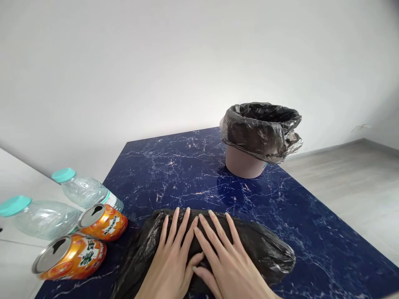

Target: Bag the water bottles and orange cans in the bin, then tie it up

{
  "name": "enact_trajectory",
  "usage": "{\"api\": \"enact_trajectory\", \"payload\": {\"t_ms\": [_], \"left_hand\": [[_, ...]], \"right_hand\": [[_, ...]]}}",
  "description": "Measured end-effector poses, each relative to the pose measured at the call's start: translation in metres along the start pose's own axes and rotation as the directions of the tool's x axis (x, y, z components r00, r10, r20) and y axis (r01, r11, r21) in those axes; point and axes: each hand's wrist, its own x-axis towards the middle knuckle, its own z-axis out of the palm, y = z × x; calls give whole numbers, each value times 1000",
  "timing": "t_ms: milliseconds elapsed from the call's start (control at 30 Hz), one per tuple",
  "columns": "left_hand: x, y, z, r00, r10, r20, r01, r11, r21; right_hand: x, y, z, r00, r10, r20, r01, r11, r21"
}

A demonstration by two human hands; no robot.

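A crumpled black plastic bag (268,249) lies on the blue marbled table (174,166) near its front edge. My left hand (171,257) rests flat on the bag, fingers stretched out and pointing away from me. My right hand (222,257) lies beside it, also flat on the bag with fingers spread; the two hands touch at the thumbs. Neither hand grips anything. The part of the bag under my palms is hidden.
A small bin (246,162) lined with a black bag (260,126) stands at the table's far right. At the left edge lie two orange drink cans (104,222) (70,257) and two clear bottles with teal caps (87,189) (40,218). Grey floor shows on the right.
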Motion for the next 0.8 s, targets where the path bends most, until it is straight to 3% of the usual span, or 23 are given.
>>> {"api": "enact_trajectory", "payload": {"t_ms": [100, 233, 300, 500, 800], "left_hand": [[-6, -11, 2, 998, -66, 17, 66, 998, 2], [-22, -33, 2, 995, -98, 23, 96, 994, 51], [-31, -43, 2, 996, -92, -3, 92, 991, 99], [-47, -51, 1, 996, -82, -33, 86, 986, 145], [-60, -22, -5, 993, -34, -113, 63, 963, 263]], "right_hand": [[-2, 15, 10, 981, 93, 169, -105, 992, 66], [2, 36, 1, 879, 195, 434, -301, 935, 189], [4, 43, -4, 846, 202, 493, -344, 914, 215], [1, 60, -3, 869, 158, 469, -314, 908, 276], [5, 87, -11, 873, 78, 481, -263, 906, 331]]}}
